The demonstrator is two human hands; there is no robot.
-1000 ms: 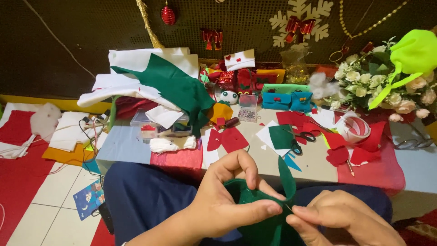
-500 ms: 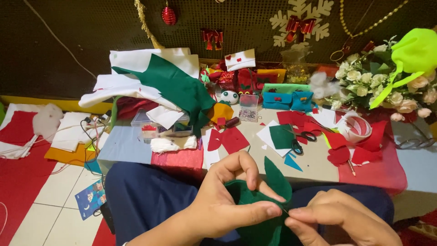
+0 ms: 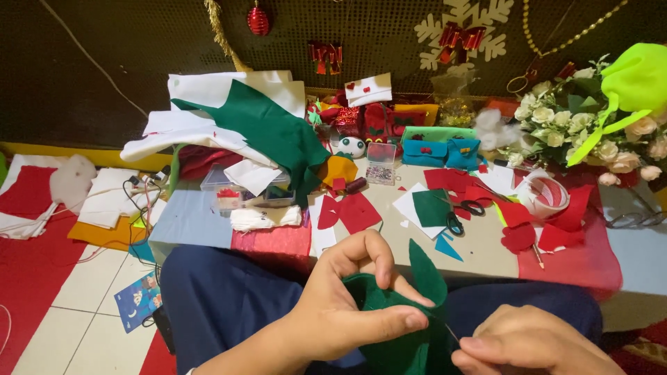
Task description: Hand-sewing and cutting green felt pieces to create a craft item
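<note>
- Head view: left hand [image 3: 347, 305] pinches a piece of dark green felt [image 3: 406, 326] between thumb and curled fingers, low in the frame, over the lap in dark blue trousers [image 3: 222, 298].
- Green felt: a pointed leaf-shaped flap stands up just behind the left fingers; the rest hangs down between the two hands.
- Right hand [image 3: 528, 347], lower right and partly cut off by the frame edge, has fingertips pressed together on a thin needle [image 3: 451, 335] whose tip meets the felt's edge.
- Table [image 3: 479, 253] lies just beyond the knees. On it: black-handled scissors [image 3: 462, 212] across a dark green square on white paper, red felt cut-outs [image 3: 354, 212], a small clear box of beads [image 3: 381, 163], two teal felt pouches [image 3: 442, 153].
- Left end of the table: heap of white and green fabric [image 3: 243, 125] over clear plastic boxes.
- Right end: bouquet of white artificial flowers [image 3: 577, 132] with a neon-green item above it.
- Back wall: red bauble [image 3: 258, 19], pale snowflake ornament [image 3: 462, 31].
- Floor at left: red and white tiles, with white and red fabric scraps on them.
</note>
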